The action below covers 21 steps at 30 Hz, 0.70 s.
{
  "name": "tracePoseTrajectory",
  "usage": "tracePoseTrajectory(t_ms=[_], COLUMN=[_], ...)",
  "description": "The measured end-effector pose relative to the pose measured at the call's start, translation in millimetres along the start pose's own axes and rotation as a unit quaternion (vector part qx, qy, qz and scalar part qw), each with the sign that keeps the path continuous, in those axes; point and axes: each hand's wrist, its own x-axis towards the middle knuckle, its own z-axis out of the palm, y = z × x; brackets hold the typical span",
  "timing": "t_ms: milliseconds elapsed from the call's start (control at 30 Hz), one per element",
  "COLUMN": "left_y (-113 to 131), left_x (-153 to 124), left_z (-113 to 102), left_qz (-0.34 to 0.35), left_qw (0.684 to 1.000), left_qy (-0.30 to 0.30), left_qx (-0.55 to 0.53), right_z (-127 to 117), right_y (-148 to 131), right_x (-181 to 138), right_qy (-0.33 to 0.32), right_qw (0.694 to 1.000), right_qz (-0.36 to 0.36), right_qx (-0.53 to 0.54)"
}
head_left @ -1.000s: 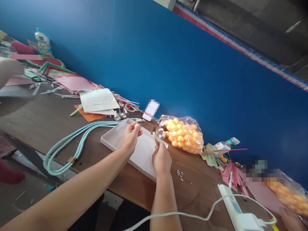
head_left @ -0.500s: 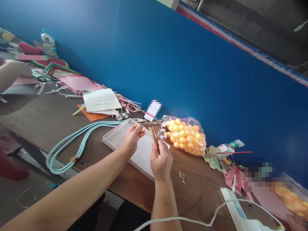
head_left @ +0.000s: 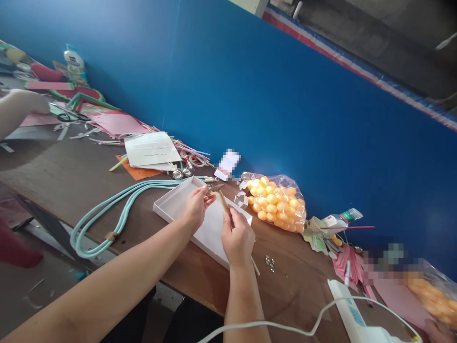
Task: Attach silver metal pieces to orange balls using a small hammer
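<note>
Between the fingertips of my left hand (head_left: 195, 207) is a small shiny silver piece (head_left: 210, 190) with a yellow spot beside it; its kind is too small to tell. My right hand (head_left: 238, 236) grips a narrow tan strip (head_left: 224, 202). The strip's upper end leans toward the silver piece; whether they touch, I cannot tell. A thin tan tail hangs below the right wrist. Both hands are over a shallow white box (head_left: 210, 236), whose inside they partly cover. Several small silver beads (head_left: 270, 263) lie on the table right of my right hand.
Looped light-blue cords (head_left: 123, 209) lie left of the box. Behind are papers (head_left: 153, 148) and silver balls (head_left: 177, 174). A clear bag of orange balls (head_left: 273, 202) stands right, then a bottle (head_left: 348, 216). A power strip (head_left: 344, 300) and white cable (head_left: 285, 327) are near front. Another person's arm (head_left: 21, 109) is far left.
My right hand has moved slightly down and left, and the tan strip's top now tilts closer to the silver piece. The tan tail below the wrist has come into view.
</note>
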Motion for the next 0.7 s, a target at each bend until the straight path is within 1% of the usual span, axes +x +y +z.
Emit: tracePoseTrajectory(t_ms=[100, 267, 400, 533, 667, 700], left_y=[0.6, 0.1, 0.2, -0.6, -1.3, -1.3], left_x=[-0.6, -1.2, -1.2, -0.8, -0.7, -0.7], left_z=[0.7, 1.4, 1.5, 0.6, 0.1, 0.2], left_qz=[0.004, -0.001, 0.012, 0.000, 0.018, 0.019], left_qw=[1.000, 1.000, 1.000, 1.000, 1.000, 1.000], left_qy=[0.001, 0.001, 0.000, 0.010, -0.006, -0.007], left_qx=[0.006, 0.006, 0.015, 0.015, 0.013, 0.016], right_z=[-0.4, 0.4, 0.5, -0.1, -0.5, -0.5], right_y=[0.2, 0.5, 1.0, 2.1, 2.2, 2.1], right_x=[0.6, -0.1, -0.4, 0.3, 0.9, 0.9], right_qy=[0.032, 0.009, 0.033, 0.005, 0.040, 0.040], right_qw=[0.999, 1.000, 0.999, 1.000, 0.999, 0.999], right_qz=[-0.012, -0.008, -0.014, 0.002, -0.007, -0.006], right_qx=[0.022, -0.004, 0.010, -0.010, 0.016, 0.016])
